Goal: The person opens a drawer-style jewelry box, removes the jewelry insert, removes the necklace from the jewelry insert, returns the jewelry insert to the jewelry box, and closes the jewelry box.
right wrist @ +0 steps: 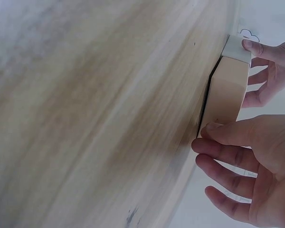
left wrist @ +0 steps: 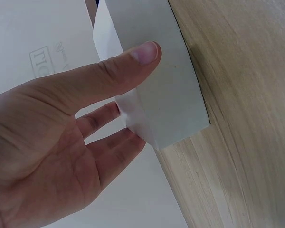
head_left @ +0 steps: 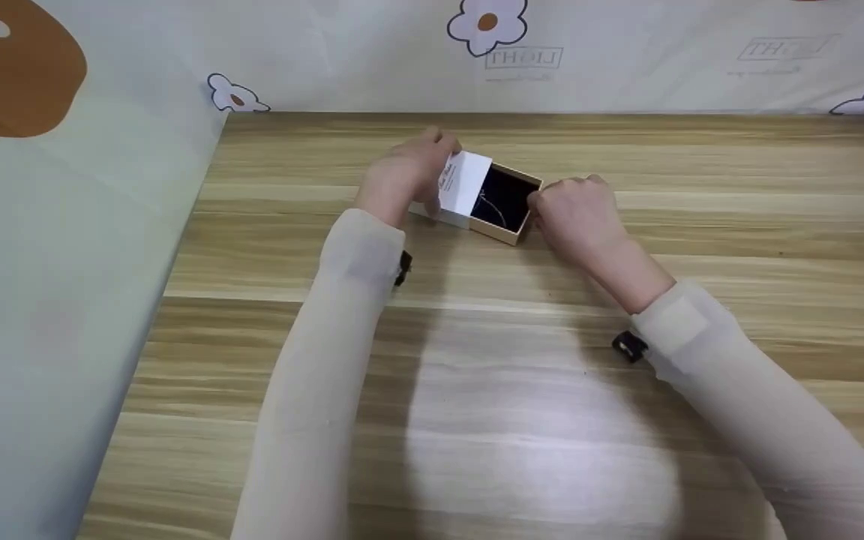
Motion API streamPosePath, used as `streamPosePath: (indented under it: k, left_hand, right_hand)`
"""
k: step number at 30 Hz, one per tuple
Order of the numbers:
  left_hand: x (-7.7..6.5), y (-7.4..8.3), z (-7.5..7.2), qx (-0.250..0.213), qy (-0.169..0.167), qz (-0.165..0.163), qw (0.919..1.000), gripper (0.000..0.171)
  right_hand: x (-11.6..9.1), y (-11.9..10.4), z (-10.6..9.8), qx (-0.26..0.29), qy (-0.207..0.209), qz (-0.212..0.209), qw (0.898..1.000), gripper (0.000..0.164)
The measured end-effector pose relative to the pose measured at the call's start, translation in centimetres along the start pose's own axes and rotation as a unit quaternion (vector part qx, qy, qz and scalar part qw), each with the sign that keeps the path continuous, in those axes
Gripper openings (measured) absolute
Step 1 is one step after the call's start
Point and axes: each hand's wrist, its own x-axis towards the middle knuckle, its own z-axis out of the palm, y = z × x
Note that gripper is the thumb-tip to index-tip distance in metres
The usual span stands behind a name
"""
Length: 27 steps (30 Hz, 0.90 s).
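A small slide-out jewelry box lies near the back of the table, its white printed sleeve [head_left: 468,180] drawn partly off a kraft-coloured inner tray [head_left: 493,231]. Dark lining fills the tray, and a thin silvery chain [head_left: 503,217] shows on it. My left hand [head_left: 406,174] grips the sleeve from the left; the left wrist view has the thumb [left wrist: 145,53] flat on one long side and fingers at the far side. At the tray's right end, my right hand [head_left: 580,216] pinches the edge between thumb and index finger, the other fingers loosely bent [right wrist: 230,183].
The wood-grain table [head_left: 507,360] runs beneath both forearms. A pale sheet [head_left: 372,60] with printed flowers hangs along the back edge, and more of it covers the left side. Each sleeve cuff carries a small black wrist device [head_left: 629,346].
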Motion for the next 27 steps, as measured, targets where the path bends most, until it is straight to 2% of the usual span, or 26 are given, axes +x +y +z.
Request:
streamPosePath:
  k: [8,18,27]
  left_hand:
    - [-0.01,0.04,-0.03,0.002,-0.001,0.003,1.0000,0.089]
    - [0.04,-0.06,0.00,-0.007,0.000,-0.001,1.0000,0.088]
    - [0.14,-0.04,0.03,0.005,0.000,0.001,1.0000,0.088]
  right_hand:
    - [-0.17,0.10,0.06,0.004,0.006,0.002,1.000,0.012]
    - [-0.13,0.27,0.06,0.006,-0.018,0.007,1.000,0.012]
    - [-0.35,0.33,-0.06,0.011,-0.017,0.008,1.000,0.012]
